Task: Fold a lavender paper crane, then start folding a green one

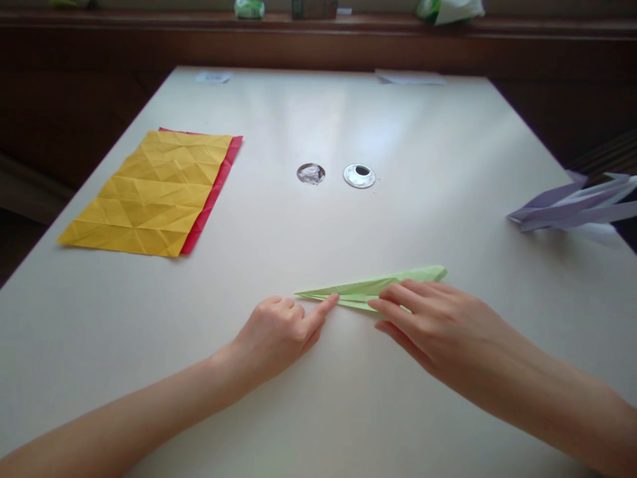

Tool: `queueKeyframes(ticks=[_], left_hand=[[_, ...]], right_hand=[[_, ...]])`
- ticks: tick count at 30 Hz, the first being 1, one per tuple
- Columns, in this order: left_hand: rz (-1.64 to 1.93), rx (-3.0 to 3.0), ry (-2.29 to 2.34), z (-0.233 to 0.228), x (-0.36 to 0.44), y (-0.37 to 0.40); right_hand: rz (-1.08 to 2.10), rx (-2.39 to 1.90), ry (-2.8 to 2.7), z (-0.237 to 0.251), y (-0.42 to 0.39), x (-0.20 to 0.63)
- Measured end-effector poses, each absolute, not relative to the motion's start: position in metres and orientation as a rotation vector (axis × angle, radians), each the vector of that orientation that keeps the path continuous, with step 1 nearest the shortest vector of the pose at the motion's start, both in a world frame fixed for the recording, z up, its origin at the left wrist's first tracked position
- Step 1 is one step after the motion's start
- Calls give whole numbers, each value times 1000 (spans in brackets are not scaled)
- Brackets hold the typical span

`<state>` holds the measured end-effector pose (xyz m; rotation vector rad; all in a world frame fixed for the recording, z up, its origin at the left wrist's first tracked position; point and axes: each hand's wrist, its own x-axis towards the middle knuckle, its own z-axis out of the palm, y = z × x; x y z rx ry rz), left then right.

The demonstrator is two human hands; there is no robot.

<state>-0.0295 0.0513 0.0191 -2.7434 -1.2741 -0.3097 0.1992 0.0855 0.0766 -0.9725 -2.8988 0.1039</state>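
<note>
A strip of light green paper [413, 275], folded narrow, lies on the white table with a sharp point toward the left. My left hand [279, 325] has its index fingertip pressed on the paper near that point, while its other fingers are curled in. Over the wider right part of the paper is my right hand [438, 325], its fingers bent and gripping the near fold. The thumb tip sits at the paper's near edge. Part of the paper is hidden under the right hand.
Creased yellow paper [149, 192] lies over a red sheet [212, 199] at the left. A folded purple paper piece [562, 202] sits at the right edge. The white table [269, 232] has a round hole [311, 174] and a metal grommet [359, 176]. Behind runs a wooden ledge [378, 25].
</note>
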Motion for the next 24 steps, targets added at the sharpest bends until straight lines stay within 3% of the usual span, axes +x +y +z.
queueKeyframes(ticks=[11,24], left_hand=[[-363,-2742,-1246,17,-32,52],[-401,-2746,-1117,21,-32,54]], right_hand=[[430,-1000,-2530,38,112,182],[621,-1053,-2371,29,110,173]])
